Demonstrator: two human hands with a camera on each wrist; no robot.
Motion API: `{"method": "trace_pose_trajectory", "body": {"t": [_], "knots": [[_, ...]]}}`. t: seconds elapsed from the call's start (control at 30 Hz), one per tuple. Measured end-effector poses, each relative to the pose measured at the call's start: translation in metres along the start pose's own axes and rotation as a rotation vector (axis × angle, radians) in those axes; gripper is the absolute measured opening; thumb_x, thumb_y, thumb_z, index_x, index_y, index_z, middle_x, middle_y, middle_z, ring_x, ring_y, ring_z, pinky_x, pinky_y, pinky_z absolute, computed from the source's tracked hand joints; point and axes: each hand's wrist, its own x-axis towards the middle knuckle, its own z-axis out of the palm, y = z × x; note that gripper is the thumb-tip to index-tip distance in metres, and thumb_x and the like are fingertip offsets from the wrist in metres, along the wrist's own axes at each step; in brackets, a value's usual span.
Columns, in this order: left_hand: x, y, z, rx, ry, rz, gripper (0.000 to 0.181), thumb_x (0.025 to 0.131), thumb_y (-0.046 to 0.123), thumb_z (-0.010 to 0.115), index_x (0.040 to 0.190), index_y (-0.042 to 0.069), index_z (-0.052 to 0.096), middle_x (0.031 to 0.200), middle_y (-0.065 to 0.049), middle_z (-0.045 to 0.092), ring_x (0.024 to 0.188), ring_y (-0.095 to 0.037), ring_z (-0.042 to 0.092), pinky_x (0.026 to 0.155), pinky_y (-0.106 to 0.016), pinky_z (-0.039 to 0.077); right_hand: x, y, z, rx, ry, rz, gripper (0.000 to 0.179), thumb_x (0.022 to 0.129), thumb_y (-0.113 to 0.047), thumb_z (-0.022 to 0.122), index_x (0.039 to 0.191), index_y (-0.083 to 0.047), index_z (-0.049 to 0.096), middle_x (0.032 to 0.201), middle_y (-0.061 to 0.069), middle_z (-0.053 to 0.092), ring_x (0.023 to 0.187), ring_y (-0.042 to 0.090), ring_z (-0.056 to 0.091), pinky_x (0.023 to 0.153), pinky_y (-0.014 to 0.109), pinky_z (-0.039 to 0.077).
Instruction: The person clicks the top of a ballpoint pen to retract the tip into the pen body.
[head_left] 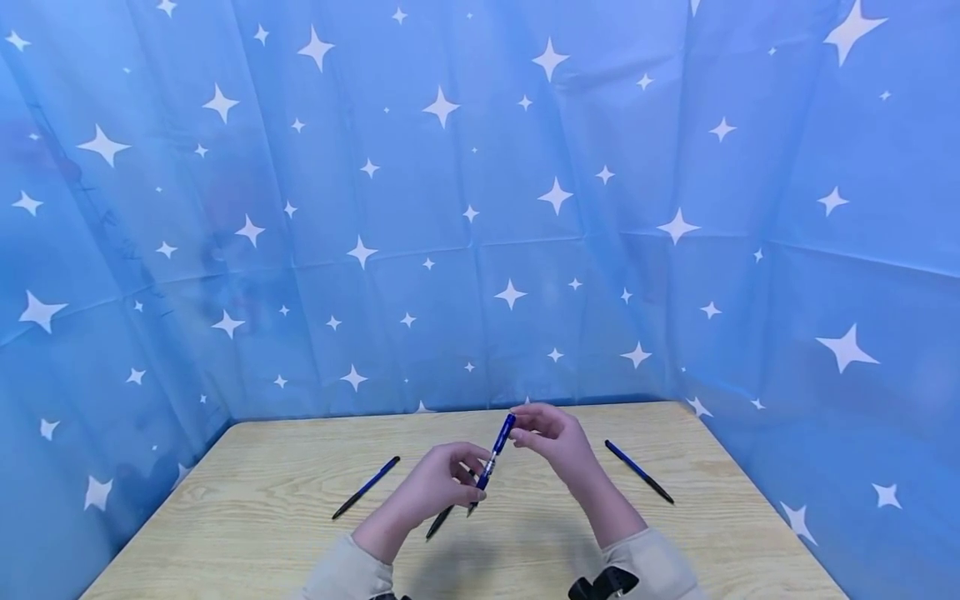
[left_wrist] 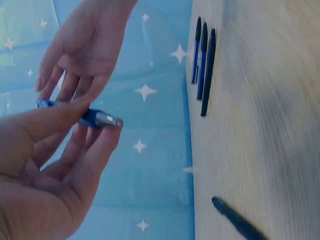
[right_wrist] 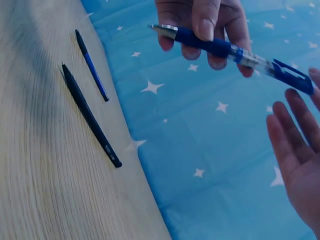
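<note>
A blue click pen (head_left: 497,450) with a clear middle section and a silver tip is held aslant above the table, its tip pointing down toward the person. My left hand (head_left: 438,479) pinches it between thumb and fingers near the tip. At the clip end, fingers of my right hand (head_left: 555,437) touch the top of the pen; they look mostly straight in the right wrist view. The silver tip of the pen (left_wrist: 105,120) shows beyond the left thumb in the left wrist view. Under the left hand lies a black pen (head_left: 440,523), partly hidden.
On the wooden table (head_left: 300,454), a blue-and-black pen (head_left: 366,487) lies at left and another blue-and-black pen (head_left: 639,471) at right. Three pens lie side by side in the left wrist view, the nearest a dark pen (left_wrist: 208,72). A starry blue curtain (head_left: 480,208) surrounds the table.
</note>
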Motion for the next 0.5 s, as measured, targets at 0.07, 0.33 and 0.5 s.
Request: {"method": "trace_pose_trajectory", "body": {"t": [0.07,0.33,0.5], "knots": [[-0.001,0.002,0.004,-0.055,0.033,-0.025,0.04,0.079,-0.009,0.075,0.116,0.002,0.067,0.092,-0.006,0.063,0.077,-0.02,0.063,0.064,-0.035,0.058,0.0,0.0,0.003,0.058,0.016,-0.028,0.035,0.091,-0.011,0.071,0.119,0.007,0.061,0.102,0.016,0.065,0.091,0.022,0.066,0.084,0.043,0.055],[-0.003,0.007,0.021,-0.201,0.138,-0.074,0.032,0.076,-0.011,0.077,0.106,-0.001,0.07,0.089,-0.007,0.067,0.077,-0.019,0.066,0.065,-0.034,0.059,0.003,-0.002,0.013,0.155,0.048,-0.077,0.029,0.092,-0.015,0.07,0.113,0.002,0.061,0.108,0.03,0.061,0.091,0.031,0.067,0.08,0.042,0.057],[-0.003,0.008,0.029,-0.274,0.165,-0.112,0.031,0.076,-0.011,0.077,0.104,-0.001,0.07,0.088,-0.007,0.067,0.078,-0.019,0.066,0.066,-0.036,0.059,0.002,-0.003,0.016,0.204,0.05,-0.084,0.033,0.094,-0.014,0.067,0.116,0.008,0.056,0.106,0.024,0.065,0.09,0.036,0.068,0.077,0.044,0.057]]}}
